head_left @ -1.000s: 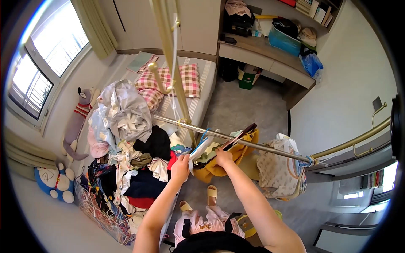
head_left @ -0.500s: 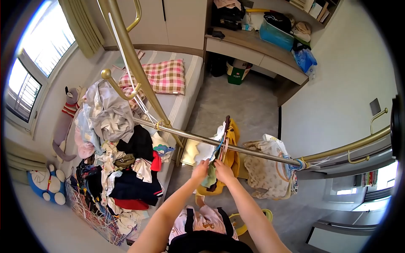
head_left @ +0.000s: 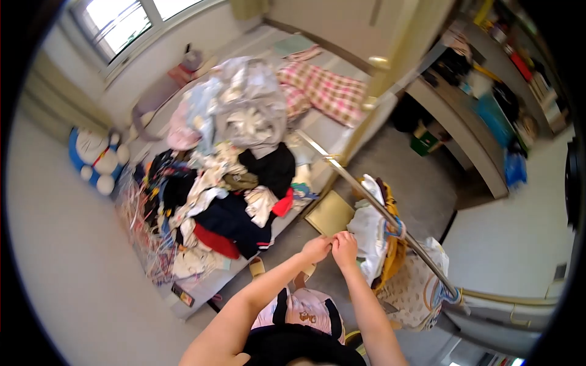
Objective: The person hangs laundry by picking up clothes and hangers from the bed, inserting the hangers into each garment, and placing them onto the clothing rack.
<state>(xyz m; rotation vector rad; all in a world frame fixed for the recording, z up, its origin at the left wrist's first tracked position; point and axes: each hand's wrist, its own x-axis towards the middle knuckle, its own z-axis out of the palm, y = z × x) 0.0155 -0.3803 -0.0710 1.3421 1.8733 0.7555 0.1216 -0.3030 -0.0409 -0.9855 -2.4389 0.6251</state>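
Observation:
My left hand and my right hand meet in front of my body, fingertips pinched together. Whatever lies between the fingers, if anything, is too small to make out. Just right of my right hand hangs a white garment, with a mustard-yellow garment behind it. Both hang from a metal rail that slants down to the right. A blue hanger shows at the rail. Further along it hangs a pale patterned cloth.
Left of me, the bed bears a large heap of clothes, a tangle of hangers, a phone and a checked pillow. A blue plush toy leans by the wall. A yellowish box stands beneath my hands.
My view has swung left toward the bed. My hands have come away from the hanging clothes, where a green piece was at my fingers, and now meet to the left of them.

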